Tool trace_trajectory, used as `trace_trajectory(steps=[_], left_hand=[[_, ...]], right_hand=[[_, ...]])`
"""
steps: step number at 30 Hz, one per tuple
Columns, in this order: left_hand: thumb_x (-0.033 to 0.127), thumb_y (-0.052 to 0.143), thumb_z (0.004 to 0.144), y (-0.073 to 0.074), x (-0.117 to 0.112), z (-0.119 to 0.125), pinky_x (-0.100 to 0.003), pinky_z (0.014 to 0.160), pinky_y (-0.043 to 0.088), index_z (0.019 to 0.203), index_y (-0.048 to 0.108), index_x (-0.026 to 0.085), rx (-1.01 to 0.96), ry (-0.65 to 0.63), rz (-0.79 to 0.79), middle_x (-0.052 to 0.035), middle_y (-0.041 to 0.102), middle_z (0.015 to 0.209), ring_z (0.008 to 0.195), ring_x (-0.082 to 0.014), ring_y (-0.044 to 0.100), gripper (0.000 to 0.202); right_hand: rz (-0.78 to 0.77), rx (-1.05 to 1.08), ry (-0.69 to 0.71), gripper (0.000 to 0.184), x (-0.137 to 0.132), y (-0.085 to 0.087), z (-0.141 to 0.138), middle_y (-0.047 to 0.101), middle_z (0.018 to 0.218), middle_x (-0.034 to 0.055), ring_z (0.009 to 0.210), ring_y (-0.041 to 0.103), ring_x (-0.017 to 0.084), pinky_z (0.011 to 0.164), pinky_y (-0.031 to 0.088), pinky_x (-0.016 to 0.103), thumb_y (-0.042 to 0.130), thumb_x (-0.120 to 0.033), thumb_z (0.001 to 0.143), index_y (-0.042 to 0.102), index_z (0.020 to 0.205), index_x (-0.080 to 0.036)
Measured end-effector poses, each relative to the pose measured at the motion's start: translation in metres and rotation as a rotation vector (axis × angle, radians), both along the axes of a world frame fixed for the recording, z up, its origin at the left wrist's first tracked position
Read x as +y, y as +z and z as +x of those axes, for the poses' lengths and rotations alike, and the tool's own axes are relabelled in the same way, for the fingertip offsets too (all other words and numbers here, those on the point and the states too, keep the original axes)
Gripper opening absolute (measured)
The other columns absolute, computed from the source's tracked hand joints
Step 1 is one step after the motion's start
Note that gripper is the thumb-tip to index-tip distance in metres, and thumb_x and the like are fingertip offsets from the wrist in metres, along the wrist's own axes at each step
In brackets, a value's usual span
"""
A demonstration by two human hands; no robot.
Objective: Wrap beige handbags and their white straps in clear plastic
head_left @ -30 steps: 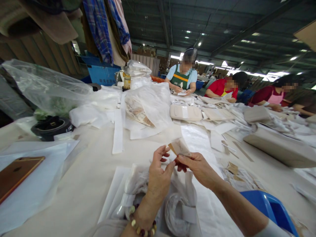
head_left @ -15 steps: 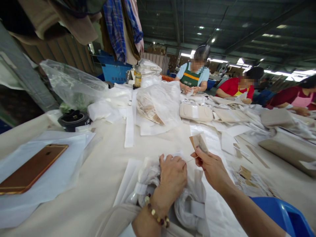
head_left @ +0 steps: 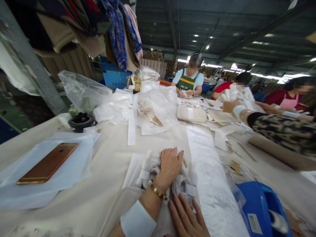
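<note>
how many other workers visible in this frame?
4. Green apron at the far end; red top to its right; maroon top at far right; a patterned sleeve reaching in from the right, body out of frame. More may be hidden behind them.

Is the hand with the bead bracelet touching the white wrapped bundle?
Touching. The head view shows the left hand resting right on the white wrapped bundle, with no gap between them.
</note>
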State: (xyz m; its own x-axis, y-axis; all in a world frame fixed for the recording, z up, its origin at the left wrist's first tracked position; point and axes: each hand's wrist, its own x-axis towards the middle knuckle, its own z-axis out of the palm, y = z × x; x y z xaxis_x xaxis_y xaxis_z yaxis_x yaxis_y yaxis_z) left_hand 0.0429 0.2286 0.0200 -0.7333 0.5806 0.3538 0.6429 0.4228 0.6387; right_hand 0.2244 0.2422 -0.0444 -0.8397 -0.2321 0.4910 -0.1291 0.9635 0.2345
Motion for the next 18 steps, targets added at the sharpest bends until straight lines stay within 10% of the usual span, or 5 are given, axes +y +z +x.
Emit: trace_trajectory(steps=[5,9,13,18], left_hand=[[0.022,0.055,0.084,0.040,-0.010,0.016,-0.033,0.087,0.048,0.097,0.068,0.015,-0.028,-0.092,0.154,-0.0092,0.070,0.097,0.094,-0.0217,0.063,0.019],[0.026,0.052,0.083,0.064,-0.067,0.007,-0.033,0.101,0.040,0.109,0.064,0.019,-0.036,-0.056,0.250,-0.0073,0.066,0.113,0.110,-0.0203,0.057,0.029],[0.041,0.067,0.065,0.035,-0.156,-0.011,-0.049,0.106,0.032,0.117,0.059,0.010,-0.176,0.106,0.185,-0.0180,0.056,0.126,0.121,-0.0355,0.048,0.061],[0.059,0.072,0.058,-0.020,-0.216,-0.004,-0.037,0.099,0.042,0.136,0.041,0.012,-0.753,0.001,0.150,-0.0143,0.052,0.132,0.118,-0.0319,0.051,0.096]], right_hand=[[0.101,0.027,0.005,0.070,0.005,0.020,-0.004,0.051,0.131,0.0112,0.112,0.058,0.030,0.085,0.049,0.044,0.050,-0.045,0.082,0.034,0.140,-0.010],[0.040,0.011,-0.040,0.055,-0.008,0.030,0.003,0.049,0.134,0.0100,0.119,0.053,0.030,0.091,0.046,0.048,0.051,-0.037,0.081,0.049,0.131,-0.013],[-0.077,-0.009,-0.047,0.054,-0.011,0.032,0.006,0.047,0.136,0.0107,0.122,0.049,0.030,0.094,0.046,0.050,0.051,-0.035,0.083,0.047,0.132,-0.014],[-0.346,0.127,-0.081,0.042,-0.009,0.015,0.008,0.049,0.136,0.0093,0.127,0.044,0.027,0.101,0.043,0.047,0.048,-0.029,0.088,0.051,0.128,-0.019]])
